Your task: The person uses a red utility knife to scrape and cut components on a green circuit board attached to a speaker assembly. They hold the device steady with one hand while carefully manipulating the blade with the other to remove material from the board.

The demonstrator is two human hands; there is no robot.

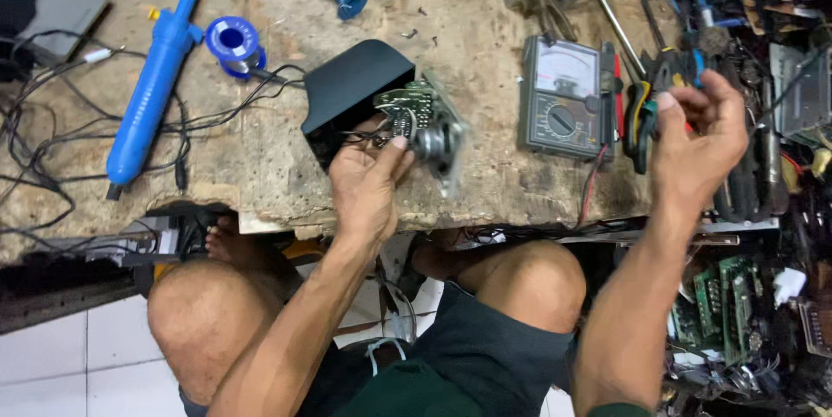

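Note:
My left hand (368, 181) grips a small black box (351, 92) whose green circuit board (409, 105) and grey metal front part (444, 141) hang out of its open end, held just above the worn workbench (260, 166). My right hand (698, 135) is raised at the right, fingers curled, near the handles of pliers (641, 114); whether it pinches something small I cannot tell. A grey analogue multimeter (563, 96) lies between the two hands.
A blue desoldering pump (156, 79) and two blue solder spools (232, 40) lie at the left among black wires. Screwdrivers and tools crowd the far right. Circuit boards (719, 300) sit low on the right. My bare knees are under the bench edge.

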